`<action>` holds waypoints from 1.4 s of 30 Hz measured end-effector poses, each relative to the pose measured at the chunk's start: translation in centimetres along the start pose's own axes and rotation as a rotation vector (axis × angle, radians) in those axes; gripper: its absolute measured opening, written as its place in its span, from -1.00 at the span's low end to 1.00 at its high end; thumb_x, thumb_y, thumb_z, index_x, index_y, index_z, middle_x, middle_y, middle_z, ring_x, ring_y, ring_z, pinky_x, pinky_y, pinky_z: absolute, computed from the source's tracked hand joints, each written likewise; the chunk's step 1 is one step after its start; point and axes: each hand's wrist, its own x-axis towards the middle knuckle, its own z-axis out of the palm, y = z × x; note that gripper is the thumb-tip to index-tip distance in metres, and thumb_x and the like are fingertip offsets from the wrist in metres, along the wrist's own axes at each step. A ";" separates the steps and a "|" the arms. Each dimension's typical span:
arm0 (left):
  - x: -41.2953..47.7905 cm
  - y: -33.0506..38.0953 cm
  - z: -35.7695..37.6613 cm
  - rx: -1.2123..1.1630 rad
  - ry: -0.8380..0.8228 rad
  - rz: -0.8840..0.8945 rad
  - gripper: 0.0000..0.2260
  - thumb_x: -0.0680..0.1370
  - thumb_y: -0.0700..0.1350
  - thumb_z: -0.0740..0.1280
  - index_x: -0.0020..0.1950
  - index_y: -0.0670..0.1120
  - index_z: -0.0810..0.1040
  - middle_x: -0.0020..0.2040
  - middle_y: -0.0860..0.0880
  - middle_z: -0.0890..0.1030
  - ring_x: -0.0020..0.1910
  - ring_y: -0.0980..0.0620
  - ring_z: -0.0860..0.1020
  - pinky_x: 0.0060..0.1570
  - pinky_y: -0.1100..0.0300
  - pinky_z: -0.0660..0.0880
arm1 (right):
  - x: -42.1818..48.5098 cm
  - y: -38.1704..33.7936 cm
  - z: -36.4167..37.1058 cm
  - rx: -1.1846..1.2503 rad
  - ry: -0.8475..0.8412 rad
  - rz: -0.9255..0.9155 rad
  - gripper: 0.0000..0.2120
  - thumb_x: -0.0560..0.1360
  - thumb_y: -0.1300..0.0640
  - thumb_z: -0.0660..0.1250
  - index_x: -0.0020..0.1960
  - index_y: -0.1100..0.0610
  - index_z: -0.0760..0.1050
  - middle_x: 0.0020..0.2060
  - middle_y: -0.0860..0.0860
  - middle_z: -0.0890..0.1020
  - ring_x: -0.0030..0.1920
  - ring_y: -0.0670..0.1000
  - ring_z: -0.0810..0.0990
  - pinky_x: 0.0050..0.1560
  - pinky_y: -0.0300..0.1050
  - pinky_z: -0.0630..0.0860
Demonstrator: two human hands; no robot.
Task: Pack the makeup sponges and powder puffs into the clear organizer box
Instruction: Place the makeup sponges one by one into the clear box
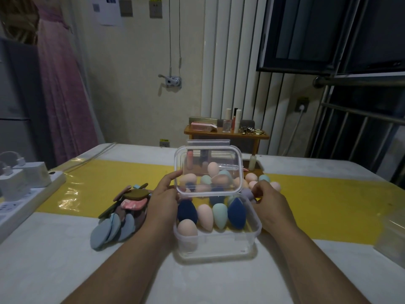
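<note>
The clear organizer box (217, 244) stands on the table in front of me. Several egg-shaped makeup sponges (219, 215) in navy, peach and mint lie inside it. Its clear lid (208, 154) is raised nearly upright over the box's far side. My left hand (163, 194) grips the lid's lower left corner. My right hand (266, 197) is at the lid's lower right corner with curled fingers, which seem to pinch a greyish sponge. More loose sponges (252, 177) lie behind the lid. A pile of flat powder puffs (122, 213) lies left of the box.
A white power strip with chargers (24, 187) sits at the table's left edge. A clear plastic container (392, 240) is at the right edge. A yellow strip (328, 205) crosses the table. A small bottle (252, 162) stands behind the lid. A wooden shelf with cosmetics (228, 130) stands beyond.
</note>
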 end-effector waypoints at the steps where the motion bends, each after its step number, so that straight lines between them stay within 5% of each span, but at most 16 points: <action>1: 0.0 0.0 0.0 -0.004 0.001 -0.002 -0.55 0.58 -0.35 0.09 0.09 0.15 0.59 -0.26 0.10 0.63 -0.23 0.03 0.61 -0.34 0.20 0.55 | 0.0 0.1 0.0 0.022 0.011 0.011 -0.79 0.48 -0.02 0.40 -0.07 0.02 0.39 -0.16 -0.03 0.57 -0.17 0.03 0.52 -0.29 -0.14 0.40; 7: 0.2 -0.2 0.1 0.028 0.026 0.030 -0.52 0.55 -0.38 0.08 0.07 0.15 0.61 -0.18 0.04 0.62 -0.22 0.06 0.57 -0.34 0.22 0.52 | 0.1 -0.1 -0.8 0.252 0.162 0.027 -0.64 0.47 0.03 0.45 0.21 -0.05 0.42 -0.02 0.00 0.60 -0.04 0.08 0.57 -0.13 -0.06 0.48; 13: 0.5 -0.4 0.1 0.023 0.020 0.034 -0.52 0.56 -0.36 0.07 0.08 0.16 0.60 -0.25 0.07 0.66 -0.28 0.09 0.61 -0.48 0.32 0.49 | -0.8 -1.7 -2.4 0.416 0.251 -0.152 -0.77 0.43 0.15 0.49 0.02 -0.09 0.56 -0.08 -0.11 0.62 -0.07 -0.06 0.58 -0.24 -0.23 0.46; 16: 0.7 -0.7 0.1 0.027 0.003 0.043 -0.52 0.55 -0.37 0.07 0.05 0.15 0.60 -0.34 0.13 0.66 -0.30 0.12 0.63 -0.37 0.27 0.54 | -1.4 -2.6 -2.4 0.444 0.178 -0.231 -0.76 0.43 0.12 0.51 0.03 -0.09 0.58 -0.07 -0.14 0.64 -0.10 -0.13 0.61 -0.24 -0.36 0.48; 19: 0.8 -0.9 0.1 0.026 0.011 0.037 -0.52 0.54 -0.36 0.09 0.03 0.17 0.62 -0.15 -0.02 0.67 -0.09 -0.05 0.59 -0.12 0.06 0.54 | -2.0 -3.3 -2.0 0.435 0.041 -0.270 -0.75 0.43 0.09 0.50 0.08 -0.09 0.58 -0.09 -0.17 0.66 -0.11 -0.20 0.63 -0.21 -0.34 0.54; 28: 1.3 -1.3 -0.2 0.061 0.020 0.056 -0.51 0.53 -0.36 0.09 0.01 0.20 0.62 -0.04 -0.05 0.62 0.00 -0.09 0.55 -0.11 0.04 0.51 | -3.3 -4.9 -1.0 0.211 -0.308 -0.335 -0.72 0.30 0.12 0.48 -0.10 -0.16 0.50 -0.21 -0.05 0.67 -0.30 -0.08 0.59 -0.24 -0.01 0.61; 36: 1.7 -1.5 -0.1 0.067 0.017 0.070 -0.49 0.52 -0.37 0.07 0.03 0.19 0.63 -0.07 -0.08 0.63 -0.04 -0.10 0.56 -0.10 0.03 0.49 | -3.6 -6.1 -1.3 -0.067 -0.430 -0.330 -0.73 0.31 0.02 0.54 -0.11 -0.16 0.49 -0.23 -0.17 0.64 -0.20 -0.16 0.59 -0.22 -0.17 0.57; 42: 1.5 -1.4 -0.1 0.059 0.024 0.062 -0.50 0.52 -0.37 0.07 0.03 0.18 0.61 -0.05 -0.07 0.63 -0.06 -0.07 0.56 -0.09 0.02 0.49 | -3.8 -6.6 -1.2 -0.185 -0.472 -0.338 -0.72 0.31 -0.08 0.56 -0.10 -0.15 0.50 -0.23 -0.24 0.61 -0.15 -0.17 0.59 -0.12 -0.11 0.60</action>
